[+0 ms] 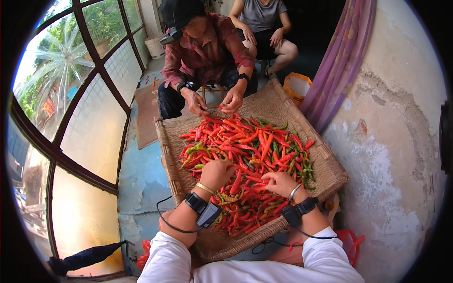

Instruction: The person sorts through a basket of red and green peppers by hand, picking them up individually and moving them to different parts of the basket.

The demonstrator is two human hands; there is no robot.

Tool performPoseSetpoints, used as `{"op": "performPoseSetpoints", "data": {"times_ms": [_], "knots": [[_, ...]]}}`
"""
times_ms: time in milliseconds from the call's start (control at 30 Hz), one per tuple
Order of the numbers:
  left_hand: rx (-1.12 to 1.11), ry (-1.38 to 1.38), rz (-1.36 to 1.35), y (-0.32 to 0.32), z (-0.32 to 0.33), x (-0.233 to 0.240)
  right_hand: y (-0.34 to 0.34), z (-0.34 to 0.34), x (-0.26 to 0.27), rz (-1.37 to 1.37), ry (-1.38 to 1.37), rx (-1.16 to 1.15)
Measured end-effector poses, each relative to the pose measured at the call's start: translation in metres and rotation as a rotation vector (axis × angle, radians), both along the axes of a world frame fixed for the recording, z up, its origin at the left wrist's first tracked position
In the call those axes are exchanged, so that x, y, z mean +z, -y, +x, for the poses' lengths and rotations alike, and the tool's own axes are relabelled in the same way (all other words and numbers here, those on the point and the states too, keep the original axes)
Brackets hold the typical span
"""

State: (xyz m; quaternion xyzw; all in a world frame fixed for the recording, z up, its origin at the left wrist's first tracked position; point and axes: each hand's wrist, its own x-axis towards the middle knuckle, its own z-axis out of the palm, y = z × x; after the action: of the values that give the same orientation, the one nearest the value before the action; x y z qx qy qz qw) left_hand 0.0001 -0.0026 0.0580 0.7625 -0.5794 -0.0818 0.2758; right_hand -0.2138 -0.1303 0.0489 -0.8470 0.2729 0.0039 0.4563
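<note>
A heap of chili peppers (244, 141), mostly red with some green and orange ones, lies on a shallow woven tray (318, 152) with a bound rim. My left hand (216, 174) is curled over the left part of the heap. Its fingertips face away from me, so what they hold is hidden. To the right, my right hand (282, 184) pinches the end of a red chili pepper (255, 179) between thumb and fingers, just above the pile. Both wrists carry strapped devices.
Across the tray sits a person (208, 60) whose hands hold a small red piece over the far edge. Another person (263, 32) sits behind. A window (92, 106) with a cracked pane is left; a purple curtain (339, 70) and an orange-rimmed bucket (297, 86) stand right.
</note>
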Motion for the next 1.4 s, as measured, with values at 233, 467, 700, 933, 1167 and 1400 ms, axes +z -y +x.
{"op": "performPoseSetpoints", "data": {"times_ms": [233, 467, 700, 933, 1167, 1400], "knots": [[0.414, -0.132, -0.261, -0.006, 0.049, 0.005, -0.003, 0.001, -0.006, 0.050, 0.076, -0.053], [0.014, -0.077, -0.237, -0.003, 0.014, 0.010, -0.003, 0.001, -0.010, 0.268, 0.184, -0.132], [-0.570, -0.197, 0.101, 0.002, -0.039, -0.012, -0.017, 0.008, -0.008, 0.494, 0.190, 0.004], [-0.318, -0.290, 0.058, 0.000, -0.007, -0.002, 0.002, 0.004, -0.002, 0.328, 0.286, -0.260], [0.290, -1.147, -0.413, -0.003, 0.035, 0.000, 0.023, -0.012, -0.005, -0.137, 0.139, -0.289], [0.130, -1.218, -0.114, 0.005, 0.012, -0.014, 0.004, 0.002, -0.014, -0.542, -0.259, 0.089]]}}
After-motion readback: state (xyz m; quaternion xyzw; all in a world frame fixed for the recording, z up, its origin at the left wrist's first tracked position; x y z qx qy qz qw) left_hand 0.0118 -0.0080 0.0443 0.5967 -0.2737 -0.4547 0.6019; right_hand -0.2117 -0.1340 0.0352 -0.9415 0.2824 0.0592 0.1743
